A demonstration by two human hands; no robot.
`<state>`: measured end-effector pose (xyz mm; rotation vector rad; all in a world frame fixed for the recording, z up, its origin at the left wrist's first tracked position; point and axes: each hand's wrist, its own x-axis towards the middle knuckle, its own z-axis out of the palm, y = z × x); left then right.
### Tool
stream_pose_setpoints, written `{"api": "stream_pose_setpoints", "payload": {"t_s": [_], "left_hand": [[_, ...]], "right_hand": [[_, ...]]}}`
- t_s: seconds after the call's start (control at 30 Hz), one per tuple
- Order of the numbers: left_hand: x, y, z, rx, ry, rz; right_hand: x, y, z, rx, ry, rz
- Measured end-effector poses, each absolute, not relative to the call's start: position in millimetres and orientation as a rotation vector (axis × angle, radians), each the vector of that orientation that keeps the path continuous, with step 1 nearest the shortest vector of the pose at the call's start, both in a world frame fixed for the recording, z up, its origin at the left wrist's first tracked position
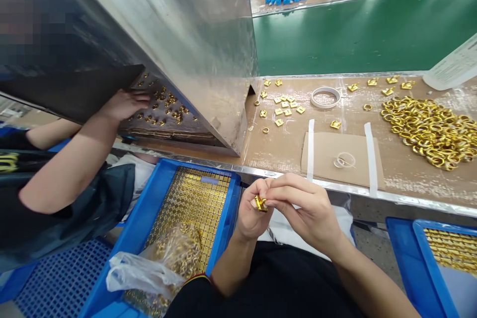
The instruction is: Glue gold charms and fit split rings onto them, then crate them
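Observation:
A small shiny gold piece (pixel 260 203) is pinched between my two hands, in front of the workbench's near edge. My left hand (pixel 250 213) curls around its left side. From the right, the fingers of my right hand (pixel 303 203) are pressed together on the same piece. Beyond my hands, a cardboard pad (pixel 324 171) is fixed to the bench with white tape strips, and a small clear plastic ring (pixel 343 160) lies on it. A heap of gold rings (pixel 436 131) stands at the right. Square gold pieces (pixel 285 105) lie scattered left of a tape roll (pixel 325 97).
A slanted metal housing (pixel 208 49) rises at the left, with a co-worker's hand (pixel 124 104) under it. Below sit a blue crate (pixel 229 208) with gold parts and a plastic bag (pixel 143 273), and another blue tray (pixel 432 258) at the right. A green belt (pixel 365 30) runs behind.

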<state>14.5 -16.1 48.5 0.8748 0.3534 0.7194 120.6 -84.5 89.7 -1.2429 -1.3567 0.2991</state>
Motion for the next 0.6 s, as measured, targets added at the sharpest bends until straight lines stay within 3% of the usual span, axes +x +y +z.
{"api": "stream_pose_setpoints", "payload": {"t_s": [0.6], "left_hand": [[12,-14,46,0.778,0.488,0.741]], "right_hand": [[122,-69,92,-1.275,-1.292,0.441]]}}
